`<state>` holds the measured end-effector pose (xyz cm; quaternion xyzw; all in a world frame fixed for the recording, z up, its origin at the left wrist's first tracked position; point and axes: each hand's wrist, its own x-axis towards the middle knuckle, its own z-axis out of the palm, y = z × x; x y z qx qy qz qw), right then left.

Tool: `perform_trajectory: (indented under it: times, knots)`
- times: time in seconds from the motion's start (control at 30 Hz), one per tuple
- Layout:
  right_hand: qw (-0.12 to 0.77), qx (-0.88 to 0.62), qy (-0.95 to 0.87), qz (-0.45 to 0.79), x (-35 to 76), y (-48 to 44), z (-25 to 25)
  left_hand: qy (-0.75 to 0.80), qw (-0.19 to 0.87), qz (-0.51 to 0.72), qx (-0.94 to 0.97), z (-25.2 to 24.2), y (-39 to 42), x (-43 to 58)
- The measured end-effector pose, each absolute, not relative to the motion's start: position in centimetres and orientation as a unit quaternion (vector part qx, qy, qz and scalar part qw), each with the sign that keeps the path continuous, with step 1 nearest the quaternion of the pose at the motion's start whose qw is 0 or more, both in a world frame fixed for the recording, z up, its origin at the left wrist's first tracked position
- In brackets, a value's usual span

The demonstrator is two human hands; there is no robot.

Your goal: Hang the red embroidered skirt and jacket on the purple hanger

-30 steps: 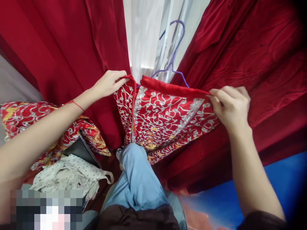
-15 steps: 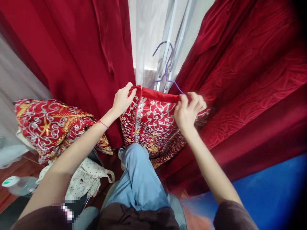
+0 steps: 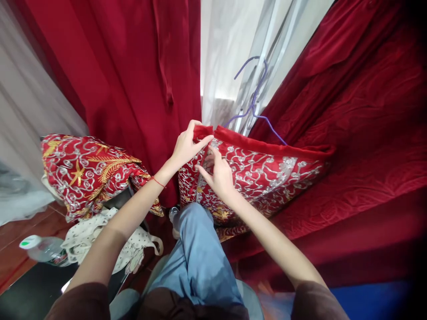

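A red skirt (image 3: 256, 162) with silver and gold embroidery hangs in front of my knees, its plain red waistband uppermost and a slit near its left end. Behind the waistband shows a purple wire hanger (image 3: 255, 100). My left hand (image 3: 188, 144) grips the waistband beside the slit, thumb stretched across the front and fingers partly hidden behind the cloth. Just below and to the right, my right hand (image 3: 220, 175) is at the embroidered front by the slit. Its thumb and forefinger are apart, with nothing visible between them.
Red curtains (image 3: 123, 66) hang at both sides, with a sheer white curtain (image 3: 230, 44) between them. Another red embroidered garment (image 3: 96, 171) lies at left, above a dotted white cloth bag (image 3: 86, 231) and a plastic bottle (image 3: 46, 250) on a dark surface (image 3: 30, 289).
My right hand has let go of the waistband's right part and moved left to the slit. The waistband's right end now spreads outward. My left thumb has stretched over the front. The view has shifted left.
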<state>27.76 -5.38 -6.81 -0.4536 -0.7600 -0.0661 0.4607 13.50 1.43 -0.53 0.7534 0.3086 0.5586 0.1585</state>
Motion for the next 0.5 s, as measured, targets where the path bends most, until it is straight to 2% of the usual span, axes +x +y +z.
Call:
perform_trajectory:
  times: [0.1, 0.17, 0.27, 0.37, 0.5]
  knots:
    - [0.513, -0.389, -0.758, 0.104, 26.9, -5.4, -6.0, 0.320, 0.155, 0.557, 0.751, -0.8, 1.1, 13.3]
    - [0.513, -0.338, -0.775, 0.149, 27.0, -5.4, -5.8, 0.305, 0.164, 0.552, 0.759, -1.1, 1.0, 12.8]
    - [0.491, -0.306, -0.805, 0.133, 27.7, -5.5, -6.0, 0.289, 0.155, 0.530, 0.782, -2.1, 0.7, 11.9]
    - [0.471, -0.285, -0.829, 0.104, 28.3, -5.7, -6.2, 0.322, 0.083, 0.523, 0.785, -4.0, -0.2, 11.3]
    - [0.433, -0.262, -0.861, 0.058, 28.4, -5.3, -6.1, 0.373, 0.015, 0.593, 0.714, -7.7, -2.5, 11.5]
